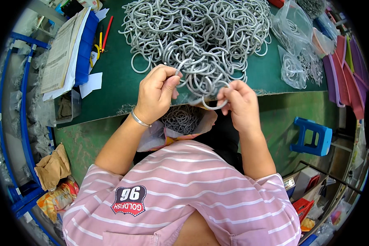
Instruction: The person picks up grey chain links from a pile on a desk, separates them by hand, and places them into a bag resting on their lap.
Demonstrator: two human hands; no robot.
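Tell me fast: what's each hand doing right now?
Left hand: closed, pinching a gray ring between thumb and fingers.
Right hand: closed, pinching another gray ring.

The person wears a dusty-pink shirt (172, 182) crossed by thin white stripes, with short sleeves (93, 186) in the same pattern and a V-shaped opening at the neck. A black-and-red patch (118, 197) with white characters and a dotted border marks the chest. A plain silver bangle (138, 119) circles the wrist of the left hand (156, 88), and the trousers (225, 135) are black.
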